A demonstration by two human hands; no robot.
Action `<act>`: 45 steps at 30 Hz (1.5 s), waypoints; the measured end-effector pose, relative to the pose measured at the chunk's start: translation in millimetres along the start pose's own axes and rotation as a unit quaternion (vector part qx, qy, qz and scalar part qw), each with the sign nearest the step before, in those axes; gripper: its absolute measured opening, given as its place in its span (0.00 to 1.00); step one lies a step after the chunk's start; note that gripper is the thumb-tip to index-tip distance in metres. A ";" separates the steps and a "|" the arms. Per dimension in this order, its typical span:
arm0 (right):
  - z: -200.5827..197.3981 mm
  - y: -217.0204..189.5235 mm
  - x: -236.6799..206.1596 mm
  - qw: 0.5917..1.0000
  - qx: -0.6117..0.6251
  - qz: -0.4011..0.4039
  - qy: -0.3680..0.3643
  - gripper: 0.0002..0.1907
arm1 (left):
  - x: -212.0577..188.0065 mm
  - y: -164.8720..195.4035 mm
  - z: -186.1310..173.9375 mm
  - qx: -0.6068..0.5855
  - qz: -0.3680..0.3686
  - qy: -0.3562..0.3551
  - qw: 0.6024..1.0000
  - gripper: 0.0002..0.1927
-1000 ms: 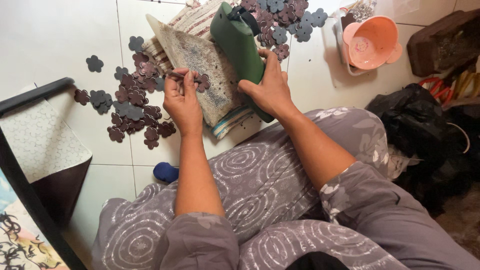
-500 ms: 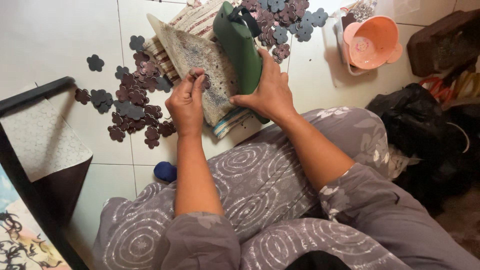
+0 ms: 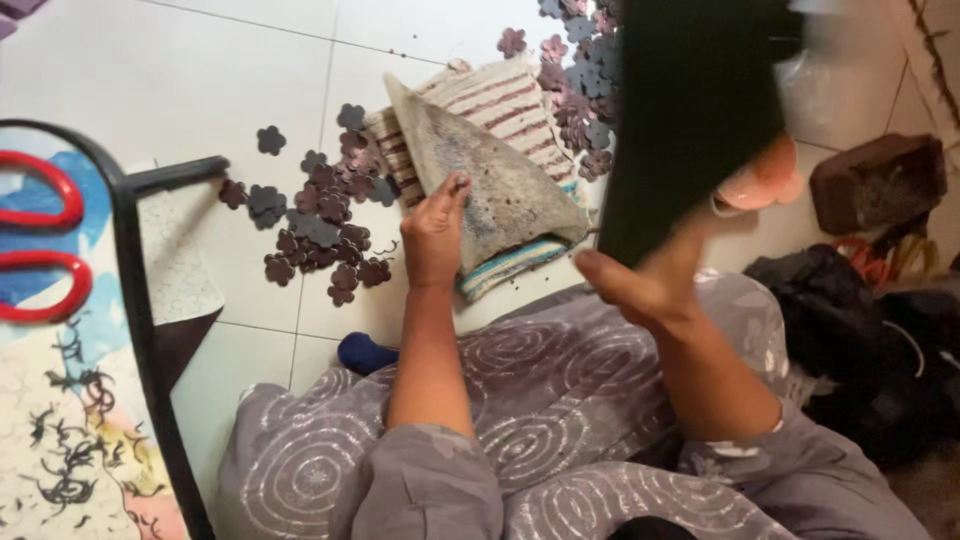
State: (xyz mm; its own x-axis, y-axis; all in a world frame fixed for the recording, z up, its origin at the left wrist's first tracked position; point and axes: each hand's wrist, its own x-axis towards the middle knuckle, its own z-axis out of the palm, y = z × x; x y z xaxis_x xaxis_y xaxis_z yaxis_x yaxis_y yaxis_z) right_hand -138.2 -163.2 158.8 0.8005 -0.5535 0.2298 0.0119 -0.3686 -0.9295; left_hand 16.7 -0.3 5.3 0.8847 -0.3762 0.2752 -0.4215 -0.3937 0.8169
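Note:
My right hand (image 3: 645, 285) grips the lower edge of a dark green sheet (image 3: 690, 120), which is raised off the floor and blurred. My left hand (image 3: 435, 235) rests on a worn grey triangular pad (image 3: 500, 195). Its fingertips are pinched on a small dark piece that is too small to make out. The pad lies on a folded striped cloth (image 3: 495, 100). Several dark flower-shaped cutouts (image 3: 320, 225) are scattered on the white floor tiles left of my left hand, and several more flower cutouts (image 3: 580, 90) lie beyond the cloth.
Red scissors (image 3: 40, 250) lie on a patterned surface with a black frame (image 3: 135, 300) at the left. A pink bowl (image 3: 760, 185) shows behind the green sheet, with a brown box (image 3: 875, 180) and a black bag (image 3: 880, 330) to the right. A blue object (image 3: 365, 352) sits by my knee.
My right hand has lifted the green sheet off the cloth and up toward the camera. My left hand has stayed on the grey pad. The view has shifted and moved closer.

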 end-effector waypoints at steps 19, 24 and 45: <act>18.3 -20.3 -12.6 0.988 -0.056 -0.117 -0.086 0.45 | 1.4 -7.9 1.3 -0.025 -0.011 -0.007 1.000 0.16; 46.1 9.5 -13.9 0.960 -0.217 -0.135 -0.118 0.50 | 1.5 -8.8 0.4 -0.031 0.009 0.009 0.999 0.14; 57.5 39.7 -25.1 0.972 -0.132 0.117 -0.153 0.54 | -0.5 -6.7 2.1 -0.008 -0.007 -0.002 1.000 0.09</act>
State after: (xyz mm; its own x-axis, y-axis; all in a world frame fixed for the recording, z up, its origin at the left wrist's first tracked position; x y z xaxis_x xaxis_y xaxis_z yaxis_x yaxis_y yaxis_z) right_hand -123.4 -121.0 99.5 0.9039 -0.4127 -0.1126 -0.3135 -0.4601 -0.8307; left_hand 18.6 0.8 -1.4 0.8902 -0.3730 0.2617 -0.4053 -0.3857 0.8288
